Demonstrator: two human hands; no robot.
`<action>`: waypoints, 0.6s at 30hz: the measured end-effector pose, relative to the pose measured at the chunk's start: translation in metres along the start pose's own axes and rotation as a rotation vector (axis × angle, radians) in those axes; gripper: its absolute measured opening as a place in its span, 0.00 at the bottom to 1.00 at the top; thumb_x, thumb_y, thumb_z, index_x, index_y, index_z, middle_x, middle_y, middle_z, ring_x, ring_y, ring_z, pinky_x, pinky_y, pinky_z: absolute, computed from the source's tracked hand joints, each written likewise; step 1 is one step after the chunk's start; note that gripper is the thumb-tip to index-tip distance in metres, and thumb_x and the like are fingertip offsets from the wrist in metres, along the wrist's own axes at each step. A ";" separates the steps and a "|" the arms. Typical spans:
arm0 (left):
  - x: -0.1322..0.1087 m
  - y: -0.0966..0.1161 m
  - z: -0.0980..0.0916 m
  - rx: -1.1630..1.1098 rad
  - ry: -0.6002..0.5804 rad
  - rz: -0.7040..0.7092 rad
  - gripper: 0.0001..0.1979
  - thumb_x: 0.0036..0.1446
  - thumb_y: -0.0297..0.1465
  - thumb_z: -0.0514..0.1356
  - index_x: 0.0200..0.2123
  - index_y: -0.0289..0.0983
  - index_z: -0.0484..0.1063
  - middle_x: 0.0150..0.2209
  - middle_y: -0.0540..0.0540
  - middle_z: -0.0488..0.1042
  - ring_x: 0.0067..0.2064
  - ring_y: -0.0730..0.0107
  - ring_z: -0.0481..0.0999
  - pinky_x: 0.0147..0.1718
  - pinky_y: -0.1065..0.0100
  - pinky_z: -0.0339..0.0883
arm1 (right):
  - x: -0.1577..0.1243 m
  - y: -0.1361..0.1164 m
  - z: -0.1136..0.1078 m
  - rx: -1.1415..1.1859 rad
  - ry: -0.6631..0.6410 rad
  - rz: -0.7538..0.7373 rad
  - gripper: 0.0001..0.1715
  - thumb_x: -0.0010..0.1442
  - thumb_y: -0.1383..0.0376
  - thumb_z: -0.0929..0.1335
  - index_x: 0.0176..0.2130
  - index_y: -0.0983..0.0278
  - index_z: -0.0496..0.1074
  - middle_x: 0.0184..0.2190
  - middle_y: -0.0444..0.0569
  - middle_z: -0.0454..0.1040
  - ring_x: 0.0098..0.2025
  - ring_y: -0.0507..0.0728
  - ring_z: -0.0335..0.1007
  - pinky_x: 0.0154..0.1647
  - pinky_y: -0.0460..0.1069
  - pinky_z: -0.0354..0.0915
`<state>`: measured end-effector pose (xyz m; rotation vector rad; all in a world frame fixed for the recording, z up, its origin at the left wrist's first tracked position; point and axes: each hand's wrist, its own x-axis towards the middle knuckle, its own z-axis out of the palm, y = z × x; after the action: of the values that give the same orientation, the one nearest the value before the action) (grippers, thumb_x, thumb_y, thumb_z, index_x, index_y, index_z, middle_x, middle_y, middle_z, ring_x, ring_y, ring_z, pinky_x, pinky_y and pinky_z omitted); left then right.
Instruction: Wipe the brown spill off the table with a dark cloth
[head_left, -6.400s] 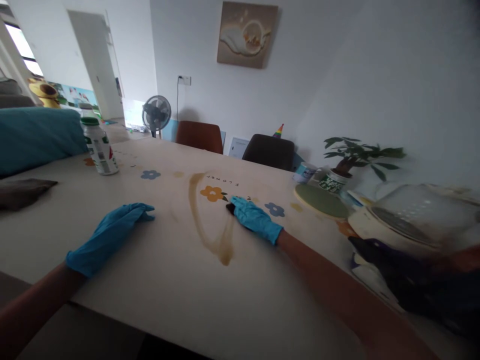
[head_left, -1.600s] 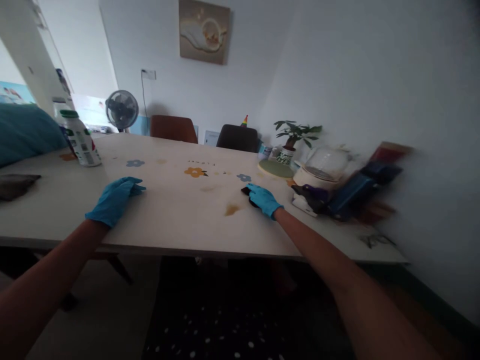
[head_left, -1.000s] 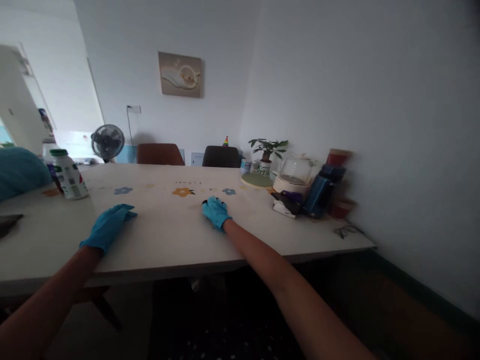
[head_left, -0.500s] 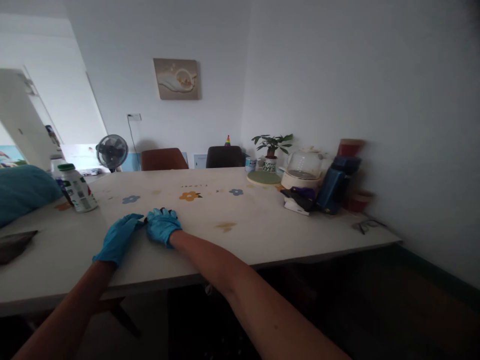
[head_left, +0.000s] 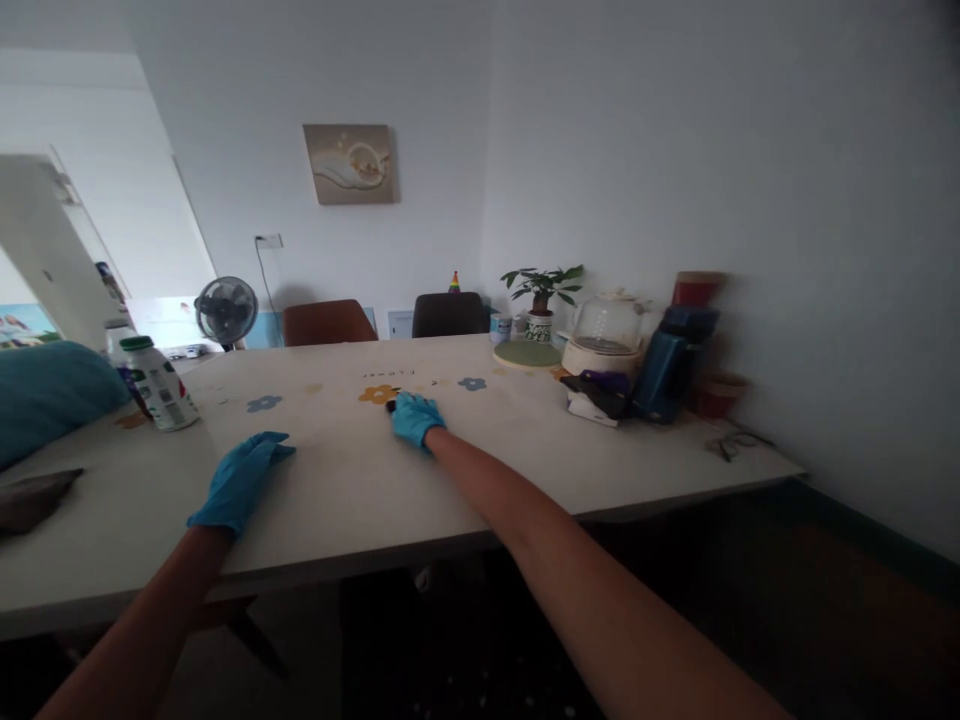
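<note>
My left hand (head_left: 244, 483), in a blue glove, rests on the white table (head_left: 330, 500) near its front left part. Its fingers are stretched out to the right, with nothing seen in them. Farther out and to the right, my right hand (head_left: 417, 418), also in a blue glove, presses down on the tabletop. Its fingers are closed over a small dark thing (head_left: 391, 406), of which only an edge shows at the left. Just beside that hand is a printed orange flower (head_left: 377, 394). My right forearm covers part of the table.
Two bottles, the nearer a white bottle (head_left: 169, 395), stand at the left by a teal cushion (head_left: 56, 400). A dark cloth-like piece (head_left: 34, 503) lies front left. Toward the right are a green round mat (head_left: 527, 354), a potted plant (head_left: 540, 300), a glass-lidded appliance (head_left: 606, 335) and glasses (head_left: 739, 444).
My right hand has moved right and away from me across the tabletop, carrying the small dark thing. The left hand has stayed nearly in place. A brownish mark seen earlier is no longer visible.
</note>
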<state>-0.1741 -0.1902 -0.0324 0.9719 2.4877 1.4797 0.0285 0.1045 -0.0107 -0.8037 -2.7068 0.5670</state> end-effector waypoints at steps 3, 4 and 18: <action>0.001 -0.002 -0.001 -0.003 -0.007 -0.006 0.25 0.57 0.53 0.60 0.50 0.49 0.84 0.49 0.40 0.97 0.69 0.31 0.93 0.83 0.39 0.78 | -0.010 0.048 -0.029 -0.051 0.062 0.167 0.27 0.88 0.62 0.65 0.75 0.67 0.82 0.75 0.75 0.85 0.76 0.75 0.80 0.81 0.67 0.69; 0.001 -0.002 -0.002 -0.001 -0.007 -0.006 0.24 0.57 0.53 0.60 0.50 0.49 0.84 0.50 0.40 0.97 0.69 0.31 0.92 0.84 0.39 0.77 | -0.014 0.063 -0.038 -0.066 0.081 0.208 0.29 0.89 0.61 0.65 0.75 0.68 0.83 0.75 0.75 0.85 0.77 0.74 0.80 0.81 0.66 0.69; 0.009 -0.005 0.002 0.094 -0.002 0.049 0.25 0.55 0.52 0.62 0.48 0.45 0.86 0.64 0.35 0.94 0.75 0.29 0.86 0.86 0.37 0.72 | -0.065 0.101 -0.069 -0.202 0.070 0.343 0.33 0.89 0.60 0.62 0.80 0.62 0.81 0.85 0.72 0.77 0.85 0.79 0.74 0.88 0.73 0.68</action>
<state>-0.1833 -0.1853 -0.0354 1.0570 2.5711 1.3848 0.1525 0.1661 -0.0019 -1.3293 -2.6048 0.3256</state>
